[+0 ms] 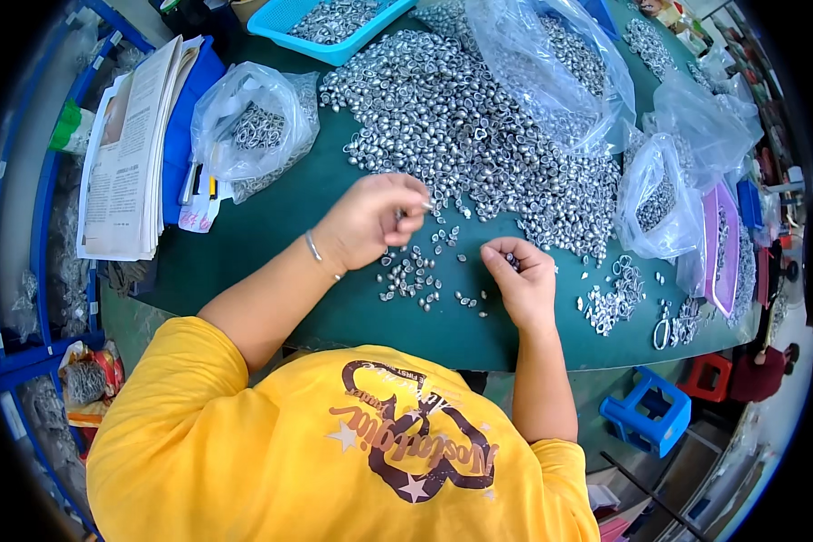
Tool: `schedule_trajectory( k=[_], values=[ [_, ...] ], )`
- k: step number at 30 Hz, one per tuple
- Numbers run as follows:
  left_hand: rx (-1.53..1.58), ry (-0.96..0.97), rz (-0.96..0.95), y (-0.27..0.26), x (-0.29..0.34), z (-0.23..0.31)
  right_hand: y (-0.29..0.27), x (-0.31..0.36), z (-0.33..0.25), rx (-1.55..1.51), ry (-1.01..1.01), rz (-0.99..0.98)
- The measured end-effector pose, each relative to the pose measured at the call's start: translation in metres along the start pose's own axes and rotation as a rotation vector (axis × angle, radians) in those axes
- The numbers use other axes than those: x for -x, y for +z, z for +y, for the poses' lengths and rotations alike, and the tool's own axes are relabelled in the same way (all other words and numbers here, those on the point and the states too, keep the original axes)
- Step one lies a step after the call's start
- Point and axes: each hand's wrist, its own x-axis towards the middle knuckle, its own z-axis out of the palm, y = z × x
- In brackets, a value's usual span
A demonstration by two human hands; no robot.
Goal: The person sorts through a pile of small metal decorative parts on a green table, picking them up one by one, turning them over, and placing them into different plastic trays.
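Note:
A large heap of small silver metal pieces (465, 113), rounded and hollow-looking, spreads over the green table (271, 262). My left hand (375, 219), with a bangle on its wrist, is closed at the near edge of that heap. A small metal piece shows at its fingertips, slightly blurred. To its right, my right hand (522, 278) curls its fingers around several dark silver pieces, with the thumb on top. Between and below the hands lies a loose small group of the same pieces (411, 278).
Clear plastic bags of metal parts (253, 126) stand at the left, with another large bag (560, 68) on the heap. A turquoise basket (330, 50) is at the back. Papers (135, 154) lean at far left. Different metal parts (614, 303) lie right. A blue stool (646, 411) stands below.

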Motion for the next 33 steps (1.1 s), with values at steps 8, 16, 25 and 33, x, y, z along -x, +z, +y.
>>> schedule_trajectory(
  k=[8,16,25,33],
  values=[
    [-0.706,0.211,0.107,0.000,-0.001,-0.012,0.011,0.000,0.007,0.402,-0.389,0.001],
    [-1.656,0.683,0.033,-0.001,-0.004,-0.029,0.011,-0.006,-0.015,0.251,-0.216,-0.103],
    [0.138,-0.004,0.162,0.001,0.004,0.002,0.016,-0.010,-0.006,0.009,-0.144,-0.096],
    [-1.505,0.657,0.054,0.001,-0.011,-0.020,0.016,-0.021,-0.008,0.272,-0.294,-0.050]
  ],
)
